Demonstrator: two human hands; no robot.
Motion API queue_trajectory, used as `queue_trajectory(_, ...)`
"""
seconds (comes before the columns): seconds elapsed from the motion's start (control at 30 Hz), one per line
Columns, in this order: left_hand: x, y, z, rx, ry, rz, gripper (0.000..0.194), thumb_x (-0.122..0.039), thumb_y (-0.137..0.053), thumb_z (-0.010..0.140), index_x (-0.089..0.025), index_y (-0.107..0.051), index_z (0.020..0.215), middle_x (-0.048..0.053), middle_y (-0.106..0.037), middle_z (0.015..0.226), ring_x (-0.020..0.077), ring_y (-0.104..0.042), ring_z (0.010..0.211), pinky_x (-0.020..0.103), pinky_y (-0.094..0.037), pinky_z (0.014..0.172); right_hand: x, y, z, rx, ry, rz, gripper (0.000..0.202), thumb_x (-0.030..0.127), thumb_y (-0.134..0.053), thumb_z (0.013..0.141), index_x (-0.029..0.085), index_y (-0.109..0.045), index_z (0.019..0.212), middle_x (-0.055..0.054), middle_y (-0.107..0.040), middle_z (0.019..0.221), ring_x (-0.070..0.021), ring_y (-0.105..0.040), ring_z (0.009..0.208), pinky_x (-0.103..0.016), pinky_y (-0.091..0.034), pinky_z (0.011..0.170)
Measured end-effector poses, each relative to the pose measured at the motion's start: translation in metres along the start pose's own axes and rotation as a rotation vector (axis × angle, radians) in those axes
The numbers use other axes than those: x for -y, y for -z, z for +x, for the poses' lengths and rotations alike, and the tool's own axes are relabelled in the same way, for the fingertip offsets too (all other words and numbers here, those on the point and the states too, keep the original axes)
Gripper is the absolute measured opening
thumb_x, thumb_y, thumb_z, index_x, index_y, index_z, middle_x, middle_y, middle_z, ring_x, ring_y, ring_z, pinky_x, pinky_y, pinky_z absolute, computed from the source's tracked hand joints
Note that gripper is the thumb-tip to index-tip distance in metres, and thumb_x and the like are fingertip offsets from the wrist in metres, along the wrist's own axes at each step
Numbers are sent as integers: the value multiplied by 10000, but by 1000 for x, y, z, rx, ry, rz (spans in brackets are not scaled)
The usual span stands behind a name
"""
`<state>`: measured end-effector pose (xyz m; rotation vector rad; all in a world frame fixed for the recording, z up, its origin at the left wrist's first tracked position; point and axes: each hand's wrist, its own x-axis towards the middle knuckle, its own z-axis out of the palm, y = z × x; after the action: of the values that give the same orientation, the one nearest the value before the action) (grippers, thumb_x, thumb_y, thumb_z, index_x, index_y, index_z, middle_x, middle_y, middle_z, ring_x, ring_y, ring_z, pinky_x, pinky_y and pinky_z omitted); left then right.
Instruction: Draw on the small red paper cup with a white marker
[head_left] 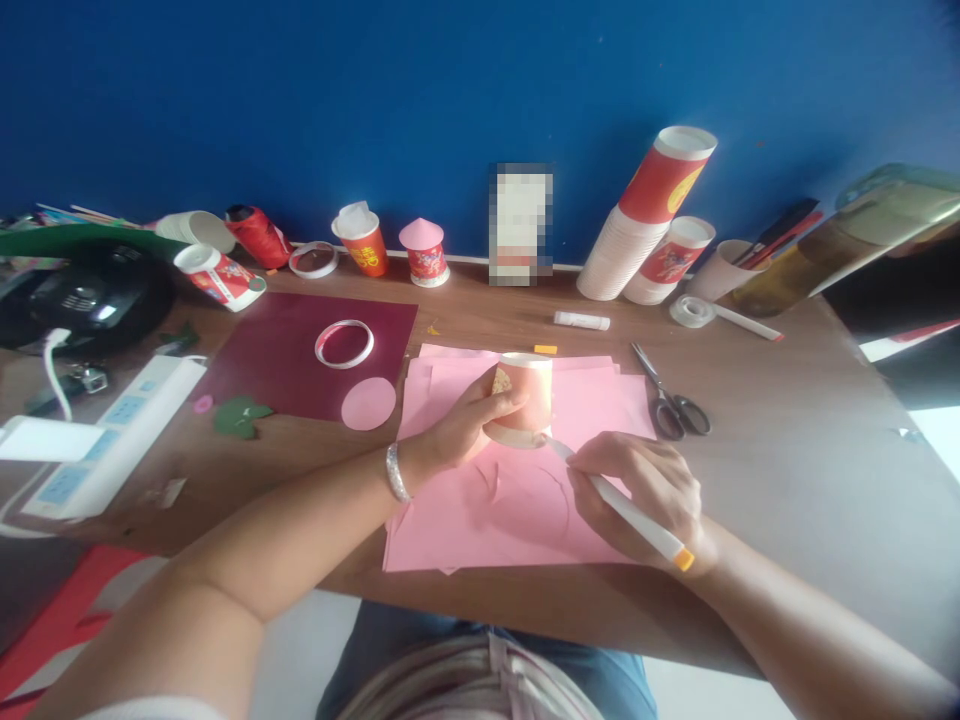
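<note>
My left hand (476, 410) is wrapped round a red and white paper cup (531, 395), tilted above a stack of pink paper (442, 530). In my right hand (645, 490) is a white marker (637, 520) with an orange end, gripped like a pen. Its tip is at the cup's lower pale rim, and I cannot tell whether it touches. Curved cut or drawn lines show on the top pink sheet under the cup. A small orange cap (545, 349) lies at the paper's far edge. Dark-handled scissors (667, 400) rest right of the paper.
A maroon sheet (292, 385) carries a cut cup ring (344, 344) and a pink paper disc (368, 403). Along the blue wall stand a pink-roofed cup lantern (424, 255), a tall cup stack (637, 225) and a glass bottle (832, 240). A glue stick (581, 321) and power strip (112, 440) also lie here.
</note>
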<state>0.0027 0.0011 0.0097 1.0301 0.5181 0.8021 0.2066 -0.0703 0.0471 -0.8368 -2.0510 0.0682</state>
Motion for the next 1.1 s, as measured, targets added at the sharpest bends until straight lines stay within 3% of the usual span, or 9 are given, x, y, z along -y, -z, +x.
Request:
queue_trajectory(0.5, 2, 1, -1, -34, 5, 49, 420, -511, -634, 940, -139, -624, 1136, 148, -673, 1078, 263, -671, 977, 420, -538, 880, 4, 0, -3, 18, 62, 85, 254, -11, -624, 848, 188, -595, 1003, 13, -618, 707, -131, -619, 585, -272, -527, 524)
queue_trajectory(1.1, 2, 1, -1, -39, 15, 49, 445, -502, -669, 928, -145, -614, 1186, 150, -671, 1131, 273, -670, 1036, 414, -531, 920, 0, -5, -7, 20, 34, 62, 224, -1, -634, 879, 183, -589, 997, 10, -609, 725, -112, -577, 609, -268, -502, 547)
